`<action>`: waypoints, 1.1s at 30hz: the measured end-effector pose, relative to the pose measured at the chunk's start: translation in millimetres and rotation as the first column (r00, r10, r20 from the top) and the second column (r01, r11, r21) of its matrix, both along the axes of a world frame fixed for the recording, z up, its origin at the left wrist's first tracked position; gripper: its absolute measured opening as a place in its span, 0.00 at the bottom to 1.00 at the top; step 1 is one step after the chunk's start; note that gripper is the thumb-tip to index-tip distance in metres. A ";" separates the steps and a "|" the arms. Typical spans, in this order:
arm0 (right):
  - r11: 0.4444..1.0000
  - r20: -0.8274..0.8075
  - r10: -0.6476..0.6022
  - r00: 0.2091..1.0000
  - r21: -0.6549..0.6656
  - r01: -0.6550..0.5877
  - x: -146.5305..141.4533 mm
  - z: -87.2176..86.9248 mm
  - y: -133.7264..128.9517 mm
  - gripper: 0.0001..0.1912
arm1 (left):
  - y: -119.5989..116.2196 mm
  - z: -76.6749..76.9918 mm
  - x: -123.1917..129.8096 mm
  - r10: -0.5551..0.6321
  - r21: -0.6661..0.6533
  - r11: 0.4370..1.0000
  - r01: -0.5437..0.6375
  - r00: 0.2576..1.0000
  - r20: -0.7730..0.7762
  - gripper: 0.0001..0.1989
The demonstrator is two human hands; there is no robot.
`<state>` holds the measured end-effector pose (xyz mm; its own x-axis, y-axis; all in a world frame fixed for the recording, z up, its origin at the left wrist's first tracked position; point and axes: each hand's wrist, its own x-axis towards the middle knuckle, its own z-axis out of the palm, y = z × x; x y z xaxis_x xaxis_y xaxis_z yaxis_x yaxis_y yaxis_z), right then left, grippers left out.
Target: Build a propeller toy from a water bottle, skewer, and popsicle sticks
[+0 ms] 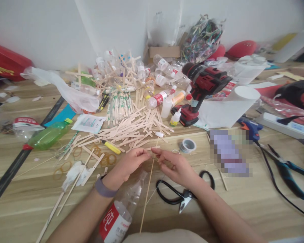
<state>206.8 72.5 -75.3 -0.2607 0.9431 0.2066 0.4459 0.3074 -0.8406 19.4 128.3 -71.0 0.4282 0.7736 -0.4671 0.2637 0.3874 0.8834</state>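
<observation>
The light is bright, even and rather milky, paling the colours on the far wall [116, 30] and flattening the grain of the wooden tabletop [253, 209]; its source cannot be told. A pale diagonal streak crosses the wall on the far left. Shadows are soft, with faint darkening around the scissors [187, 195], whose blade catches a whitish glint. Small highlights sit on the clear plastic bottle [135, 192] at the near side. The middle is moderately sharp, while the red bag [7, 64] at far left looks softer and stretched by the wide lens. The far right corner darkens, and a pixelated patch [229, 153] (coarse mauve squares) hides detail on the right.
</observation>
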 end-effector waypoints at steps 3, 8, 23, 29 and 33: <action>1.000 0.032 0.011 0.999 -0.002 -0.011 -0.3 0.1 0.0 0.08 | 2.2 -0.3 -0.7 -0.011 -0.001 1.000 0.011 0.999 0.038 0.12; 0.997 0.061 0.060 0.996 0.037 -0.063 -1.0 1.6 0.5 0.10 | 3.2 0.0 1.5 -0.013 -0.046 0.999 0.016 0.998 0.069 0.12; 0.985 0.095 0.117 0.989 0.118 -0.128 -2.0 1.4 0.9 0.10 | -5.9 4.6 9.5 0.042 -0.049 0.998 -0.038 0.996 0.079 0.12; 0.983 0.120 0.126 0.985 0.115 -0.140 -1.4 2.4 1.5 0.09 | -5.6 11.8 9.8 -0.021 0.001 1.000 0.021 0.996 0.089 0.11; 0.990 0.119 0.103 0.988 0.082 -0.113 -2.6 3.7 1.0 0.09 | -5.8 11.8 8.2 -0.053 0.059 0.997 0.048 0.996 0.072 0.10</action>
